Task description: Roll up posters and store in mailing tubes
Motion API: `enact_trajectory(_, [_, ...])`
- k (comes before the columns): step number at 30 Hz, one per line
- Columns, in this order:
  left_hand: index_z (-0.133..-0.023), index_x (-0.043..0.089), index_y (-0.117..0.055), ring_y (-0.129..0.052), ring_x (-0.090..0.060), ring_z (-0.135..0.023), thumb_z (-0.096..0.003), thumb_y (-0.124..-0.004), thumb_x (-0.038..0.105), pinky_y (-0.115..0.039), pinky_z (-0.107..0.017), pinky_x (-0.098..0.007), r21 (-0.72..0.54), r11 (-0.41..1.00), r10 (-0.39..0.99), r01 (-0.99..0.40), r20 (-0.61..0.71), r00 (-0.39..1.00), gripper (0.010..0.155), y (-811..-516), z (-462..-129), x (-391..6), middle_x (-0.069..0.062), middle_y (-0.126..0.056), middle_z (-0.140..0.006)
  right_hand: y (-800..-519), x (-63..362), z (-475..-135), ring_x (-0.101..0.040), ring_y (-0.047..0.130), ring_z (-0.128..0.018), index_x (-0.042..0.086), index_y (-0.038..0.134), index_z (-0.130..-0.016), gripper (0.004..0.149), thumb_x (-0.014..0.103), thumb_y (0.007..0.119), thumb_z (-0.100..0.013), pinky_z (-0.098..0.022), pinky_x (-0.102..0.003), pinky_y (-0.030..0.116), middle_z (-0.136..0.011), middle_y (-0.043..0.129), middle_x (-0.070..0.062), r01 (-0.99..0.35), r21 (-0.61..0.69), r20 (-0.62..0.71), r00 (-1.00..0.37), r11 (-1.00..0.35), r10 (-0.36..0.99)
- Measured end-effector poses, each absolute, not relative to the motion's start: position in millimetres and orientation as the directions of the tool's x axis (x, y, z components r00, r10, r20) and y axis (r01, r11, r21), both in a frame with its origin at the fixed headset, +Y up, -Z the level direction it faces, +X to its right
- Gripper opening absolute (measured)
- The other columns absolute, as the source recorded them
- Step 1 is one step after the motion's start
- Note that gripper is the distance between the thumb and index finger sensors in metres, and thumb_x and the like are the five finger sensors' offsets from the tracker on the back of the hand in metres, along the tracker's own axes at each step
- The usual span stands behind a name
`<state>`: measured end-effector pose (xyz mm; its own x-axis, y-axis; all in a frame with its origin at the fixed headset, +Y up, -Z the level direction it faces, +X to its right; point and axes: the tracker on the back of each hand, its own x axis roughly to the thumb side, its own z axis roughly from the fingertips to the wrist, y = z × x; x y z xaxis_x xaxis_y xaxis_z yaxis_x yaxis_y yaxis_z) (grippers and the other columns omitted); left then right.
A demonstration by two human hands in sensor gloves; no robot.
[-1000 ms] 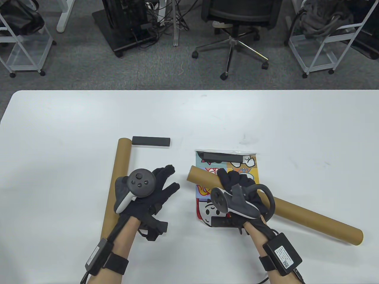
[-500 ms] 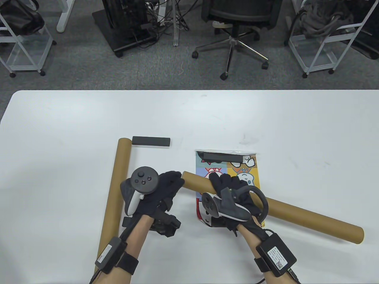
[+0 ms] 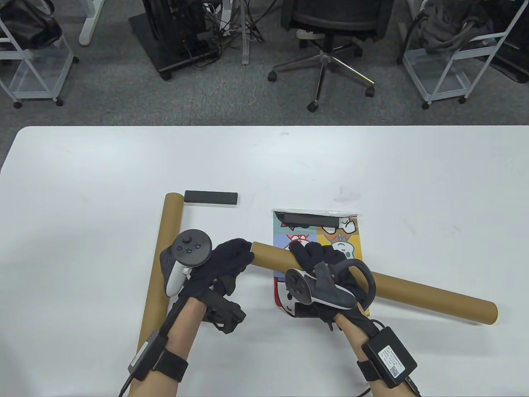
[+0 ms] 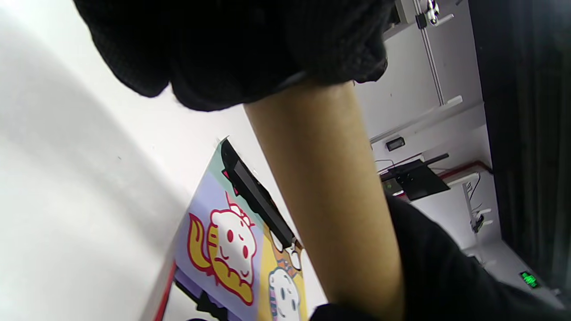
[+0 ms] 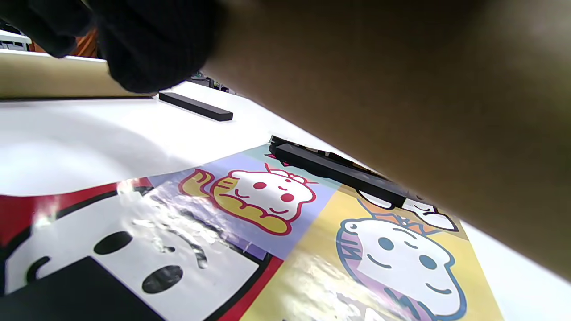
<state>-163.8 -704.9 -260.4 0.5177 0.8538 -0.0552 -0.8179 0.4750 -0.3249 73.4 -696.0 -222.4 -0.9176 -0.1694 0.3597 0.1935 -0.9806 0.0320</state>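
The right hand (image 3: 326, 264) has its fingers curled round a long brown tube (image 3: 413, 291), held just above the poster (image 3: 351, 244). The left hand (image 3: 225, 264) wraps its fingers over the tube's open end, left of the poster. So both grips are closed on that one tube.

The poster is not rolled yet. It lies flat on the worktop (image 3: 82, 173), with a black bar (image 3: 310, 218) on its far edge and another dark bar on its near edge, partly hidden under the right hand.

What could go wrong? The tube is long, and its far end sticks out well to the right of the poster. If it dips, it could bump a bar or scrape and crease the shiny poster. A second tube (image 3: 163, 248) lies well to the left of the poster, close by the left arm, which could knock it so it rolls.
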Motion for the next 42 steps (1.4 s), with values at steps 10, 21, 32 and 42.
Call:
enact_trajectory(10, [-0.095,0.020,-0.078,-0.089,-0.031,-0.078,-0.0593,-0.068,0.034,-0.070,-0.074,-0.057,-0.277,0.411,0.889,-0.868,-0.088,0.449,0.040,-705,-264,-179,-0.005,-0.086,-0.092,-693,81,-222,-0.047,0.077,-0.087,0.012,0.035,-0.111,0.083,0.042,0.077,-0.045,-0.064,-0.065,0.068,-0.106,0.062,-0.021,0.176,0.020,0.347,-0.925,-0.984,-0.158])
enact_trajectory(21, [-0.093,0.021,-0.082,-0.092,-0.030,-0.074,-0.0577,-0.075,0.039,-0.074,-0.071,-0.056,-0.285,0.743,0.618,-0.605,-0.053,0.785,0.040,-705,-265,-177,-0.005,-0.090,-0.090,-692,87,-225,-0.047,0.078,-0.087,0.012,0.035,-0.111,0.084,0.042,0.077,-0.046,-0.064,-0.064,0.068,-0.106,0.062,-0.021,0.172,0.035,0.322,-0.934,-0.984,-0.152])
enact_trajectory(32, [-0.087,0.026,-0.091,-0.092,-0.028,-0.075,-0.0520,-0.084,0.042,-0.075,-0.072,-0.055,-0.301,0.951,0.105,-0.066,0.115,0.988,0.039,-723,-260,-139,-0.001,-0.090,-0.088,-694,98,-230,-0.047,0.078,-0.087,0.011,0.036,-0.111,0.084,0.043,0.077,-0.046,-0.064,-0.064,0.069,-0.106,0.063,-0.021,0.175,0.068,0.280,-0.948,-0.982,-0.150])
enact_trajectory(42, [-0.081,0.028,-0.094,-0.094,-0.024,-0.070,-0.0472,-0.088,0.045,-0.077,-0.072,-0.053,-0.288,0.943,-0.100,0.167,0.234,0.967,0.038,-738,-257,-125,0.003,-0.092,-0.083,-693,100,-231,-0.047,0.078,-0.086,0.009,0.035,-0.111,0.084,0.042,0.076,-0.046,-0.064,-0.064,0.069,-0.106,0.062,-0.022,0.137,0.076,0.277,-0.955,-0.988,-0.111])
